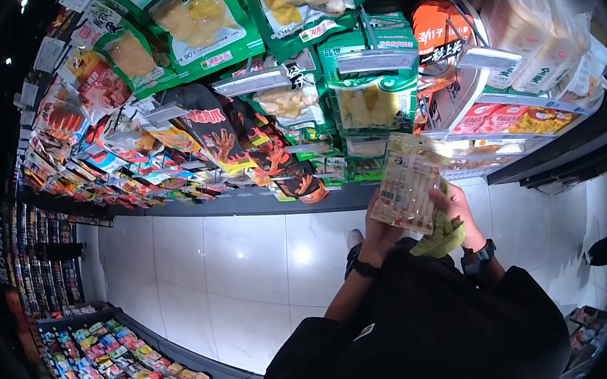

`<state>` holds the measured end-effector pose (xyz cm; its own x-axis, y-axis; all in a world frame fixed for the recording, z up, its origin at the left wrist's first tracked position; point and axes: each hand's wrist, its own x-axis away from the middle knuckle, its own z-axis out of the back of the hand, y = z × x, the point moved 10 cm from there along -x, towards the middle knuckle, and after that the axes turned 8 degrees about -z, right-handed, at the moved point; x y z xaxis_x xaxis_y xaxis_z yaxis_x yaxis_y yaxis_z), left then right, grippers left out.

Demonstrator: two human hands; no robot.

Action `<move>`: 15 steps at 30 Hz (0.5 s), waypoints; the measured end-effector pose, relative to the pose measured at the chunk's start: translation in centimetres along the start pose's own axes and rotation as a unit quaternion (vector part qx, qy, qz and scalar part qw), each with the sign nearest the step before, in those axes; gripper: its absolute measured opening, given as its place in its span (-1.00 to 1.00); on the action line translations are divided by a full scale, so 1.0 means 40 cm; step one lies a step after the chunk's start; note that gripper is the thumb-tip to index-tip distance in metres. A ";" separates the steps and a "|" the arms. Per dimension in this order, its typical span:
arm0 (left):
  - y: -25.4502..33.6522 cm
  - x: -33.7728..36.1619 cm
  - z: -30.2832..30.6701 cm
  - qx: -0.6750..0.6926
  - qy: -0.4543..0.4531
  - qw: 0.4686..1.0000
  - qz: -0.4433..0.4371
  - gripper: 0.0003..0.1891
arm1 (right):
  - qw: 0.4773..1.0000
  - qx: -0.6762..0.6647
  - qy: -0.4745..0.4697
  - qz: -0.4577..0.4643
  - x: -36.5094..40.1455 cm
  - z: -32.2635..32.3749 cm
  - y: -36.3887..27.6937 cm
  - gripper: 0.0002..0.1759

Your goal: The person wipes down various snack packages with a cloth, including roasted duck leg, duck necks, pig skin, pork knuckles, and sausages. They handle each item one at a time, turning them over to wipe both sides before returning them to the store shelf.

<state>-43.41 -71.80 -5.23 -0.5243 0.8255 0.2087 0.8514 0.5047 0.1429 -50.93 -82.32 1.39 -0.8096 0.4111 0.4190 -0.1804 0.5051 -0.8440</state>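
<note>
A clear plastic snack packet (pixel 409 186) with pale stick-like pieces and a barcode is held in front of my body, close to the shelf front. My left hand (pixel 381 233) grips its lower left side, with the fingers partly hidden behind it. On the right edge, my right hand (pixel 453 208) presses its thumb against the packet's face. A crumpled light-green cloth-like piece (pixel 441 237) hangs below my right hand, against the packet's lower corner; how it is held is hidden.
Green snack bags (pixel 374 84) hang on hooks above the packet, beside black bags (pixel 210 129) to the left. White packs (pixel 524 51) stand on a shelf at right. A low bin (pixel 138 373) of small packets stands lower left on the tiled floor (pixel 245 268).
</note>
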 end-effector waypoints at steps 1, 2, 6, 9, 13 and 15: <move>0.003 0.001 -0.029 0.053 -0.027 0.998 -0.010 -0.46 | 1.000 -0.001 0.003 0.001 0.004 -0.009 -0.013 -0.65; 0.003 -0.009 0.028 0.063 0.029 0.997 -0.029 -0.34 | 0.999 0.048 -0.008 -0.002 0.004 -0.026 -0.020 -0.65; 0.005 0.017 -0.034 0.169 -0.087 0.982 -0.006 -0.16 | 0.972 0.228 -0.019 -0.051 0.009 -0.031 -0.038 -0.64; -0.002 0.026 -0.044 0.211 -0.084 0.974 0.010 0.01 | 0.960 0.273 0.064 -0.006 0.005 0.041 -0.059 -0.65; -0.007 0.036 -0.053 0.215 -0.110 0.970 0.024 0.03 | 0.916 0.134 0.252 0.282 0.079 0.079 -0.227 -0.68; -0.021 0.037 -0.054 0.207 -0.110 0.971 0.035 0.03 | 0.913 0.142 0.247 0.292 0.092 0.053 -0.251 -0.68</move>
<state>-44.94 -71.57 -2.95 -0.4882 0.8726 -0.0141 0.8407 0.4659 -0.2760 -53.28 -87.49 10.71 -0.4756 0.8750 -0.0904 0.0068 -0.0991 -0.9951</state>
